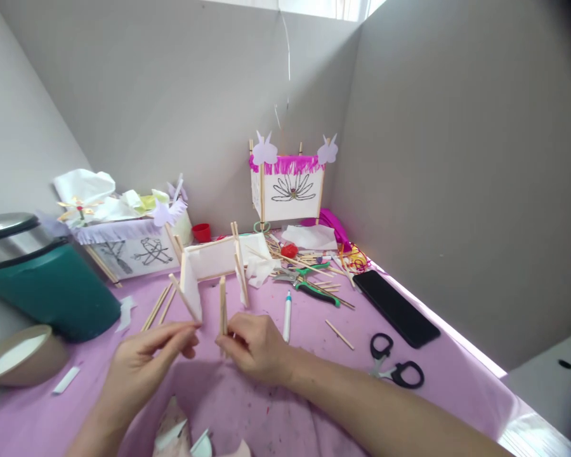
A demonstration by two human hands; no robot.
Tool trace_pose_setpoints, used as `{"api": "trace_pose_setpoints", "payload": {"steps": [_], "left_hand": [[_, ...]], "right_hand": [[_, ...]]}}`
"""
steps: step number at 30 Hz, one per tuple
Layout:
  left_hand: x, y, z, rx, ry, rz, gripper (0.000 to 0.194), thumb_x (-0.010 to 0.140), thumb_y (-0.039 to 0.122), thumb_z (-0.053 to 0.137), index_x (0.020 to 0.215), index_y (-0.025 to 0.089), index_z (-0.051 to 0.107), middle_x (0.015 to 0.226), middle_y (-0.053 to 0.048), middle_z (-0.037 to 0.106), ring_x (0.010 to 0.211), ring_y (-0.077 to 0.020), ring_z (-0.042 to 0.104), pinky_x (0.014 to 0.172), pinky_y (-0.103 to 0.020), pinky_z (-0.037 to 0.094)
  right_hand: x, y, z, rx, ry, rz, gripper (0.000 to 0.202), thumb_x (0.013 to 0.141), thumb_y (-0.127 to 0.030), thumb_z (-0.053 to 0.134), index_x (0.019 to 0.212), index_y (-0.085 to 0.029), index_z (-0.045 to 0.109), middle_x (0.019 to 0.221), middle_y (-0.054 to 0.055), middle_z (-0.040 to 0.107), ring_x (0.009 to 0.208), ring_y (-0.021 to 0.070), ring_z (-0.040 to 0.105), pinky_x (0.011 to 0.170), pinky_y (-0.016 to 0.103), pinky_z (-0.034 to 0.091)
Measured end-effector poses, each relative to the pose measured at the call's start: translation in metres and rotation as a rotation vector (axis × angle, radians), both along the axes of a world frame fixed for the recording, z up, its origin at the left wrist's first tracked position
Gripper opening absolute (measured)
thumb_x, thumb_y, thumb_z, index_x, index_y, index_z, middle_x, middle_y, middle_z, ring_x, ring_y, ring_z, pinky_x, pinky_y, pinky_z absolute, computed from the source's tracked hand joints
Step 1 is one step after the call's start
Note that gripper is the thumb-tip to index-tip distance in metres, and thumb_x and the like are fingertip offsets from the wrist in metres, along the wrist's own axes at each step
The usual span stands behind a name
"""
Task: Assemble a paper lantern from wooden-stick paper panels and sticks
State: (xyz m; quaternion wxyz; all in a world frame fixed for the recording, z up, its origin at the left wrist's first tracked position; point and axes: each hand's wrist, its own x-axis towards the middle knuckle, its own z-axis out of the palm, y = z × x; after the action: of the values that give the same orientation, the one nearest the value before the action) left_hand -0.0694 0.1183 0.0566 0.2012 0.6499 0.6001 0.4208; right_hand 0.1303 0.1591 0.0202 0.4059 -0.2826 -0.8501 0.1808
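Wooden sticks and white paper form a three-sided lantern frame [213, 259] standing on the cloth. My right hand [259, 346] pinches a pale, narrow stick-edged panel [223, 301], held upright and seen almost edge-on. Its face is turned from view. To the left, my left hand [155, 355] has thumb and forefinger close together, the other fingers curled. Its fingertips are right by the lower corner of the frame's left side; whether they pinch anything is hidden. Just beyond my right hand lies a white marker [287, 317] with a blue tip.
Green-handled pliers [316, 293], loose sticks [309, 259], black scissors [394, 368] and a phone [394, 308] lie to the right. A decorated lantern [292, 190] stands behind, another paper box [137, 251] at left. A green tumbler [52, 285] and a bowl [23, 355] occupy the left edge.
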Motion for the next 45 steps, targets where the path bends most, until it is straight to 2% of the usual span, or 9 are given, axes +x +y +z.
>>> {"api": "trace_pose_setpoints", "payload": {"steps": [6,13,18,23,30,34,37,41,45], "left_hand": [[-0.011,0.001,-0.001,0.103,-0.013,0.46,0.035,0.077,0.054,0.057,0.077,0.021,0.071,0.062,0.0,0.068,0.07,-0.0188,0.065,0.069,-0.028,0.052],[-0.015,0.004,0.0,0.059,0.003,0.498,0.039,0.078,0.056,0.054,0.084,0.02,0.07,0.063,0.0,0.068,0.068,-0.0184,0.065,0.066,-0.027,0.051],[-0.014,0.004,-0.001,0.052,0.034,0.507,0.038,0.079,0.055,0.054,0.083,0.021,0.071,0.06,0.002,0.067,0.065,-0.0171,0.064,0.062,-0.025,0.049],[-0.013,0.005,-0.003,0.045,0.043,0.47,0.038,0.077,0.054,0.055,0.083,0.021,0.072,0.06,0.002,0.067,0.059,-0.0151,0.062,0.057,-0.023,0.047],[-0.013,0.001,-0.002,0.031,0.021,0.424,0.039,0.075,0.056,0.055,0.084,0.021,0.072,0.061,0.002,0.066,0.061,-0.0149,0.062,0.062,-0.024,0.047],[-0.009,-0.002,0.001,0.065,-0.017,0.334,0.035,0.073,0.053,0.06,0.079,0.02,0.072,0.06,0.001,0.064,0.064,-0.0159,0.062,0.064,-0.025,0.047],[-0.005,-0.003,0.001,0.029,-0.171,0.112,0.031,0.075,0.045,0.063,0.092,0.021,0.072,0.064,0.0,0.065,0.062,-0.0149,0.061,0.064,-0.025,0.049],[-0.002,-0.004,-0.006,-0.115,-0.369,-0.237,0.04,0.079,0.04,0.063,0.115,0.023,0.064,0.081,-0.002,0.069,0.051,-0.0103,0.055,0.064,-0.027,0.05],[0.001,-0.005,-0.01,-0.224,-0.466,-0.289,0.03,0.082,0.043,0.059,0.092,0.017,0.07,0.049,0.002,0.057,0.049,-0.0113,0.054,0.064,-0.025,0.047]], "right_hand": [[0.017,-0.007,-0.002,-0.151,-0.247,-0.225,0.02,0.08,-0.026,0.053,0.064,-0.018,0.06,0.055,-0.002,0.061,0.048,0.0096,0.049,0.049,0.022,0.028],[0.037,0.004,0.023,-0.19,-0.624,-0.41,0.033,0.081,-0.046,0.056,0.065,-0.021,0.07,0.062,0.004,0.07,0.059,0.0169,0.062,0.051,0.025,0.033],[0.088,0.052,0.045,-0.159,-0.648,-0.797,0.027,0.091,-0.028,0.045,0.09,-0.017,0.069,0.092,0.011,0.072,0.081,0.0192,0.066,0.064,0.026,0.042],[0.124,0.087,0.032,-0.183,-0.711,-0.929,0.019,0.085,-0.016,0.051,0.09,-0.01,0.069,0.094,0.019,0.069,0.087,0.025,0.066,0.069,0.03,0.045],[0.147,0.069,0.036,-0.195,-0.692,-0.812,0.027,0.087,-0.017,0.045,0.074,-0.015,0.069,0.084,0.011,0.071,0.081,0.0239,0.066,0.063,0.029,0.042],[0.151,0.036,0.054,-0.203,-0.448,-0.54,0.025,0.091,-0.027,0.046,0.082,-0.021,0.068,0.083,0.002,0.069,0.077,0.0149,0.062,0.066,0.024,0.042],[0.128,0.003,0.061,-0.27,-0.197,-0.235,0.016,0.088,-0.025,0.053,0.083,-0.022,0.068,0.079,-0.001,0.067,0.071,0.0119,0.059,0.065,0.022,0.042],[0.07,-0.038,0.055,-0.249,-0.25,-0.064,0.014,0.085,-0.021,0.055,0.082,-0.019,0.068,0.076,0.0,0.066,0.064,0.0106,0.056,0.061,0.021,0.04],[0.032,-0.046,0.043,-0.201,-0.284,0.023,0.019,0.088,-0.026,0.051,0.089,-0.019,0.068,0.082,0.001,0.069,0.071,0.0114,0.059,0.066,0.021,0.04]]}}
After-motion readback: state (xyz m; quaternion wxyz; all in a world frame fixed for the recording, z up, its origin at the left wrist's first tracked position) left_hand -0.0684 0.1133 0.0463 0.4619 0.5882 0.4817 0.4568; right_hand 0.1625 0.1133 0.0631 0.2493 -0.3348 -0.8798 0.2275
